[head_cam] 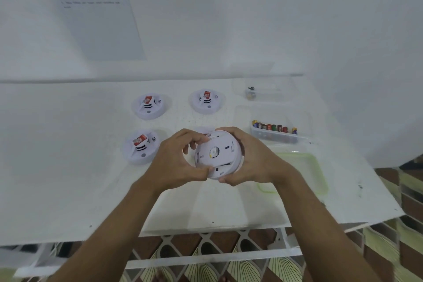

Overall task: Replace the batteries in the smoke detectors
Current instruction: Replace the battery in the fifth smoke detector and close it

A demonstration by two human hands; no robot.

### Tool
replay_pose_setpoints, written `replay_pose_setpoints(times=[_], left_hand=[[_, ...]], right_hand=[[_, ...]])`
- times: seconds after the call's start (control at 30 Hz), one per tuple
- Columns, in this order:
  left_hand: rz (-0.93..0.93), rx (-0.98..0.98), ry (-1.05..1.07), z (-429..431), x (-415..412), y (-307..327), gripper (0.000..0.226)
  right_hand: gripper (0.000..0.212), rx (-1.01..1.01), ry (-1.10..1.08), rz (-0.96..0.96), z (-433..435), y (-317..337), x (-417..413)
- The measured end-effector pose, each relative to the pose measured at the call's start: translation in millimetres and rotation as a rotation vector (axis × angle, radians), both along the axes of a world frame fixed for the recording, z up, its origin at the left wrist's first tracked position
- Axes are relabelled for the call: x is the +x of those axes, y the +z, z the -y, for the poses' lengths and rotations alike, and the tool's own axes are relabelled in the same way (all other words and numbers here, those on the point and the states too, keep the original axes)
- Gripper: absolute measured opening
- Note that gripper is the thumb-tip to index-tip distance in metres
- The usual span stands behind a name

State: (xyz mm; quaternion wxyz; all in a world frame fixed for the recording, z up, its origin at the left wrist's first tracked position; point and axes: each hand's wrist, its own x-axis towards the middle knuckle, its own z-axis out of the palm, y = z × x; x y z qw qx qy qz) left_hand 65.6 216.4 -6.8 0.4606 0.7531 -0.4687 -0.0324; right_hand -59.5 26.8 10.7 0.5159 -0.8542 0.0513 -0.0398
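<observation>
Two risks here. Twist the cover unevenly and a clip may snap; loosen either grip and the detector could drop onto the table below it. You hold it lifted, back face toward you, between both hands. Left hand: fingers curled narrow round the left rim, thumb at the lower edge. Right hand: cupped close round the right rim. Batteries stand in the tray to your right.
</observation>
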Motion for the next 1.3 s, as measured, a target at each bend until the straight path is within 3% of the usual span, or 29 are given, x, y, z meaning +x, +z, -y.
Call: replay_pose_setpoints(times=[0.3, 0.53, 0.67, 0.93, 1.07, 1.17, 1.3], left_hand=[[-0.109, -0.004, 0.131, -9, -7, -14, 0.046], [-0.159, 0.169, 0.228, -37, -8, -36, 0.051], [-0.135, 0.359, 0.227, -50, -4, -49, 0.065], [-0.107, 0.557, 0.126, -51, -3, -47, 0.078], [-0.223, 0.338, 0.172, -48, -20, -37, 0.058], [-0.469, 0.091, 0.157, -37, -41, -25, 0.035], [-0.738, -0.098, 0.150, -28, -62, -12, 0.034]], right_hand=[[0.094, 0.005, 0.016, -0.008, 18, -11, -22], [0.097, 0.024, -0.061, -0.001, 23, -25, -31], [0.101, 0.070, -0.125, 0.021, 24, -29, -33], [0.097, 0.348, -0.181, 0.076, 6, -31, -36], [0.086, 0.537, -0.210, 0.106, -17, -39, -32], [0.081, 0.668, -0.267, 0.107, -39, -47, -25], [0.087, 0.901, -0.401, 0.138, -72, -51, -11]])
